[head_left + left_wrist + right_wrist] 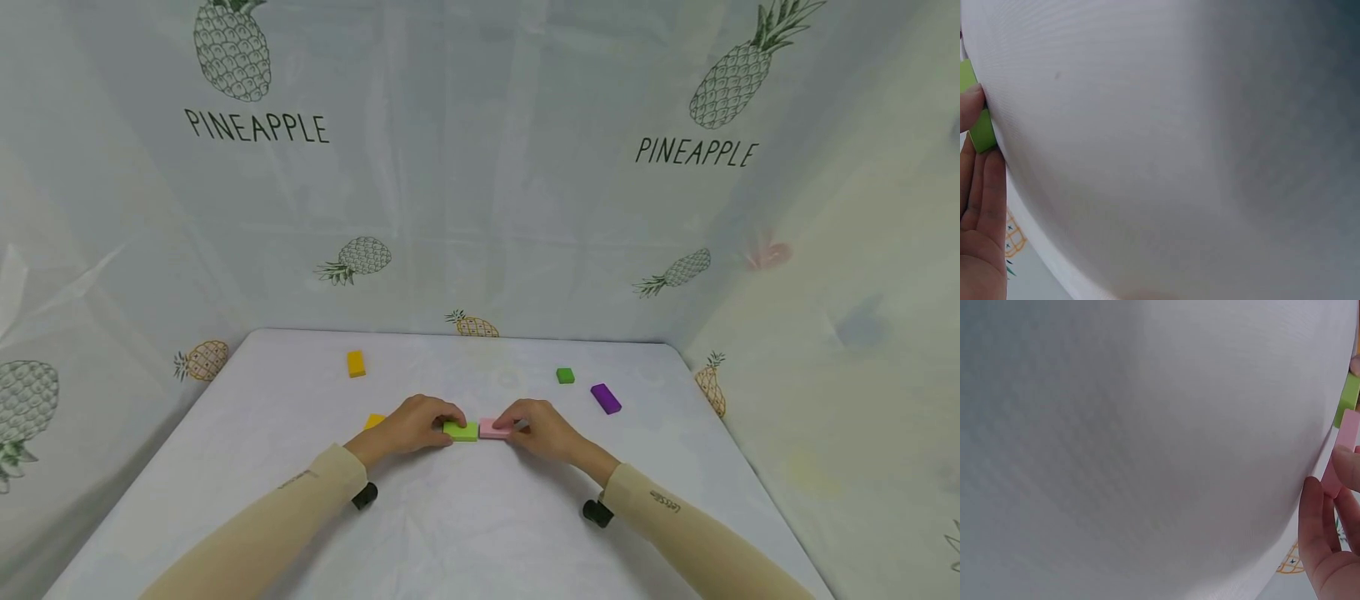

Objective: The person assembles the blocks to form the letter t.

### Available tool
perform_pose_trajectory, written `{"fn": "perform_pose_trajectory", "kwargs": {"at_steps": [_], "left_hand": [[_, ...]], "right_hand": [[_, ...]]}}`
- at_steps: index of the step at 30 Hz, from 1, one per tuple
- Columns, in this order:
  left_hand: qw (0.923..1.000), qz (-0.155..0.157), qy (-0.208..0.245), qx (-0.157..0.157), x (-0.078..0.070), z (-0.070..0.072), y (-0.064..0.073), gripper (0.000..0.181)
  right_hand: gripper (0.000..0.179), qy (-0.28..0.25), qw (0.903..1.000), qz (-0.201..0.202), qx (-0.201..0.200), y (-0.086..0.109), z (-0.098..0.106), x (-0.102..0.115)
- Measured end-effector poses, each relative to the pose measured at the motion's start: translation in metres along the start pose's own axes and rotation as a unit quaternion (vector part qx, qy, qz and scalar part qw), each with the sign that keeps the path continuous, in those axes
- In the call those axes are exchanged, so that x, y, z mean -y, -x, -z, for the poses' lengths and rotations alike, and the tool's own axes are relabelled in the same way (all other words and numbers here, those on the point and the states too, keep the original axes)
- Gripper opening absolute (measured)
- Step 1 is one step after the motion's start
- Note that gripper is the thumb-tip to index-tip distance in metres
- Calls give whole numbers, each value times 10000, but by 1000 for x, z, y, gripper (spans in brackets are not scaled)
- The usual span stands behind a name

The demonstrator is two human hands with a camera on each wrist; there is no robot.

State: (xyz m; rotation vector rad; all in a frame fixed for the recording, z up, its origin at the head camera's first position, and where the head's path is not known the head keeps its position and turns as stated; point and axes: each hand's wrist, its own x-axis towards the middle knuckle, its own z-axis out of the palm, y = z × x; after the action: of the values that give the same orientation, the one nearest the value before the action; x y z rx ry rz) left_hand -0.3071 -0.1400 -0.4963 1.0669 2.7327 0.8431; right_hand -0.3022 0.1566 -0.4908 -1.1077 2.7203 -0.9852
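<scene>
A light green block lies flat near the middle of the white table, its left end gripped by my left hand. In the left wrist view, the thumb and fingers pinch that green block. Just right of it lies a pink block, end to end with the green one. My right hand pinches the pink block's right end; the right wrist view shows the thumb on the pink block and fingertips at its far end. Whether the two blocks touch, I cannot tell.
One yellow block lies at the back left. Another yellow block is partly hidden behind my left hand. Beyond my right hand are a small green block and a purple block. A pineapple-print curtain hangs behind the table.
</scene>
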Motion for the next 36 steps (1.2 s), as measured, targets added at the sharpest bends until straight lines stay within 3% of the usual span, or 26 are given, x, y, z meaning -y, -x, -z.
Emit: {"fn": "perform_pose_trajectory", "kwargs": {"at_steps": [9,21,36], "left_hand": [[10000,35,77,7,-1,1,1,26],[9998,145,122,23,-5,2,1,26],[9997,172,148,6,1,0,1,28]], "right_hand": [[25,133,9996,268,-5,0,-2,1],[25,222,9995,239,6,-1,-6,-2],[28,125,9998,138,67,0,-7,-1]]}}
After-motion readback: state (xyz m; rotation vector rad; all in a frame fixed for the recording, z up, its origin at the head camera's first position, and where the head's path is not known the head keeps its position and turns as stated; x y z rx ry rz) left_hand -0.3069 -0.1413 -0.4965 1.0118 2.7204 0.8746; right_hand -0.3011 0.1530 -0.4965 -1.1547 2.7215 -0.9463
